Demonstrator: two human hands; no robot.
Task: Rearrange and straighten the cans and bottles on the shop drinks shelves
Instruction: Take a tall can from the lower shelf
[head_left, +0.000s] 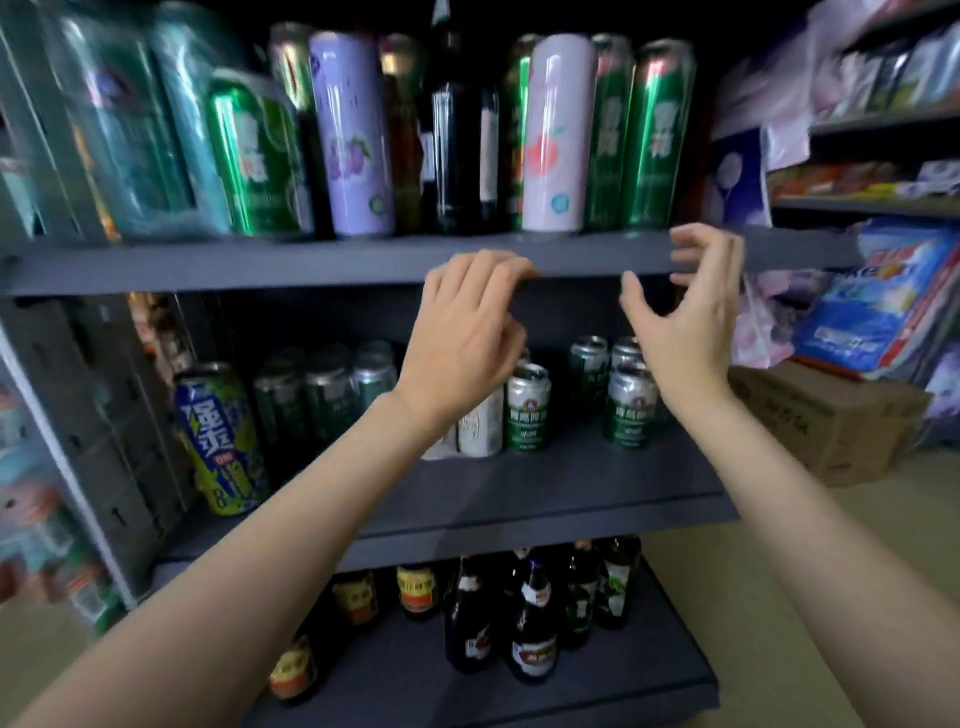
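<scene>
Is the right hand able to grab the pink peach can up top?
Probably yes. The right hand is open and holds nothing, just below the pink peach can. That can stands at the front edge of the top shelf, with nothing in front of it.

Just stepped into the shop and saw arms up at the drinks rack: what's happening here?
A person is tidying the drinks shelves. Both hands are raised in front of the upper shelf's edge, holding nothing: the left hand with fingers curled loosely, the right hand spread open. Tall cans, including a pink can, stand above; small green cans sit on the middle shelf, bottles at the bottom.
</scene>
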